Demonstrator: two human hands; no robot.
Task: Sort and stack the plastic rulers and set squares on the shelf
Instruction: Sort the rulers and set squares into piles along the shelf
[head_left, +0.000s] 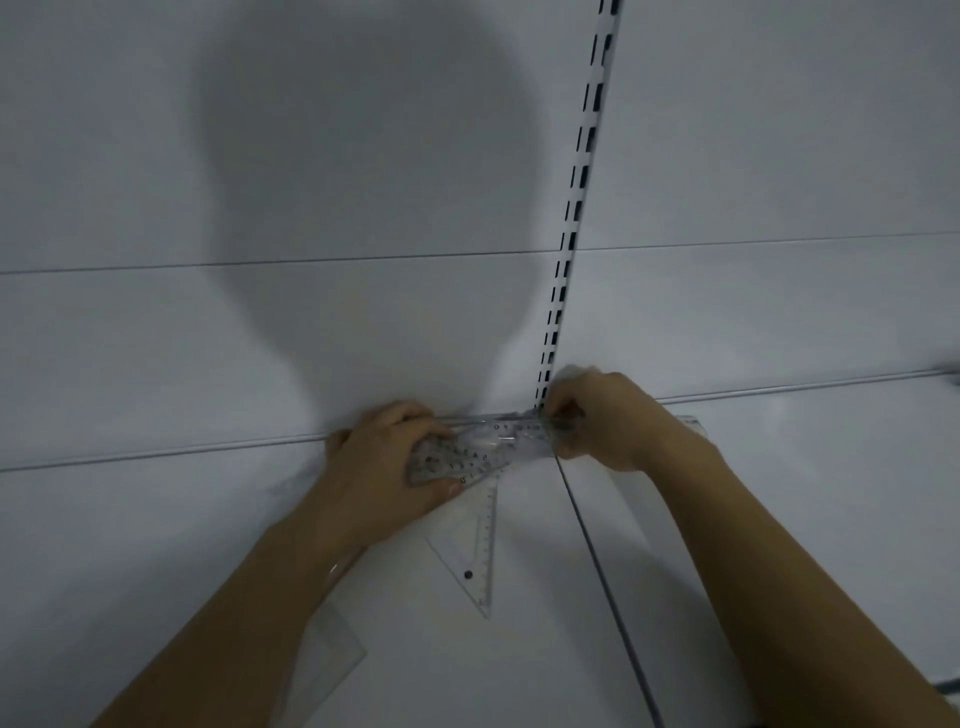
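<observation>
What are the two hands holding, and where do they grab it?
Both hold a bunch of clear rulers by its ends: the left hand grips the left end, and the right hand pinches the right end with its fingers.

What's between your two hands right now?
Head view: a bunch of clear rulers spans from the left hand to the right hand, each holding one end.

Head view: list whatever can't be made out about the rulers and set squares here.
- Rulers: the count of the clear pieces bunched between the left hand and right hand is unreadable; they overlap and the fingers cover their ends.
- Ruler markings: too small and blurred.
- Set square: its top is under the left hand.
- Second set square: partly hidden by the left forearm.
</observation>
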